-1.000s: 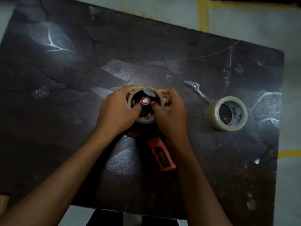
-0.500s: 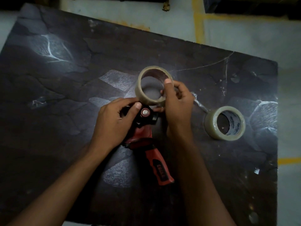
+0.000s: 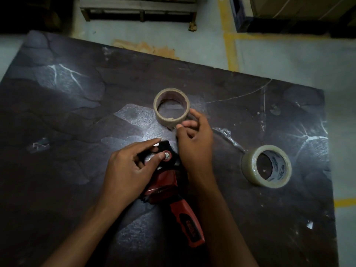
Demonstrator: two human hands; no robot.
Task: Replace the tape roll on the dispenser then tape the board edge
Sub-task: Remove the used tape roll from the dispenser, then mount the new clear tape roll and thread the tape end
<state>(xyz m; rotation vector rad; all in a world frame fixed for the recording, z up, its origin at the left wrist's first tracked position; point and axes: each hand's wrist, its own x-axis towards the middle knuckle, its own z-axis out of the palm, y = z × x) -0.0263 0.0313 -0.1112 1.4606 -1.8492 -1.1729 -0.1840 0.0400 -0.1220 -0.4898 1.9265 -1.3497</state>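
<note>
The red and black tape dispenser (image 3: 173, 193) lies on the dark board (image 3: 77, 112), handle toward me, its hub bare. My left hand (image 3: 131, 166) rests on the dispenser head, thumb against the hub. An empty cardboard tape core (image 3: 171, 106) lies flat on the board just beyond. My right hand (image 3: 194, 139) hovers beside the core, fingertips at its near rim; whether they still touch it is unclear. A full clear tape roll (image 3: 267, 166) sits on the board at the right.
A crumpled strip of used clear tape (image 3: 227, 135) lies between my right hand and the full roll. The board's right edge (image 3: 327, 151) drops to the pale floor with yellow lines. A wooden pallet (image 3: 138, 8) and boxes stand beyond the far edge.
The empty core came off the dispenser hub in my right hand, moved away from me and now lies on the board. My left hand stayed on the dispenser head.
</note>
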